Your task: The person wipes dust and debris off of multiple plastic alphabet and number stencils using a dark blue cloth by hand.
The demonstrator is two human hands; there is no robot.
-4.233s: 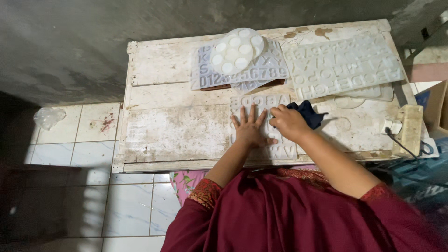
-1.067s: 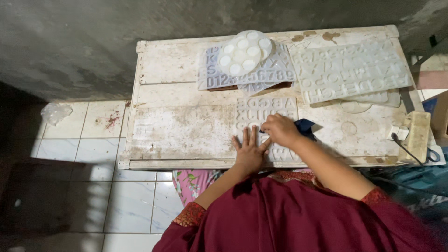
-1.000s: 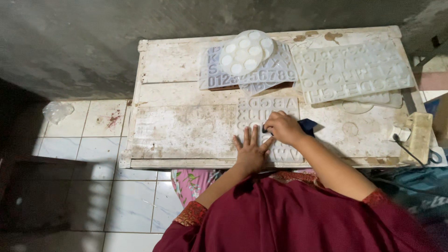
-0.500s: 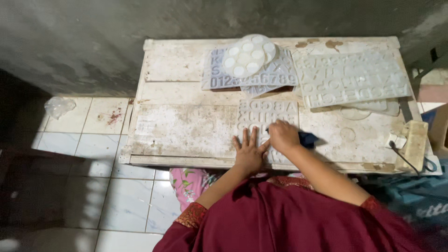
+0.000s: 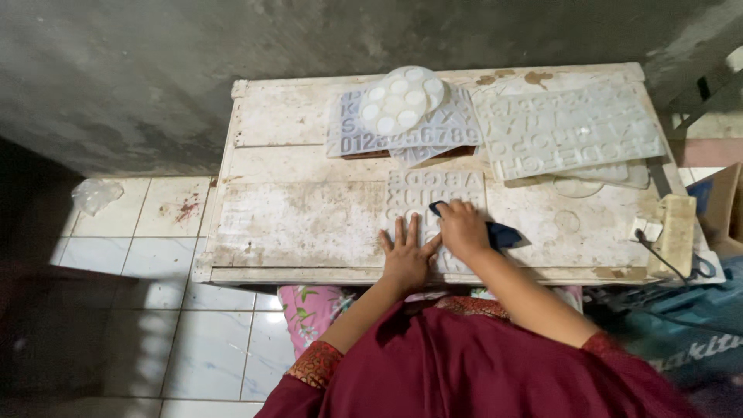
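The letter mould (image 5: 436,203) is best pinned by the flat, spread left hand (image 5: 406,255) while the dark cloth (image 5: 495,234), gripped in the right hand (image 5: 462,230), is rubbed into each cavity

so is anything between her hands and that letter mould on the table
For the left hand, nothing: it lies flat on the letter mould. The right hand presses a dark blue cloth onto the mould, so only that cloth lies between them.
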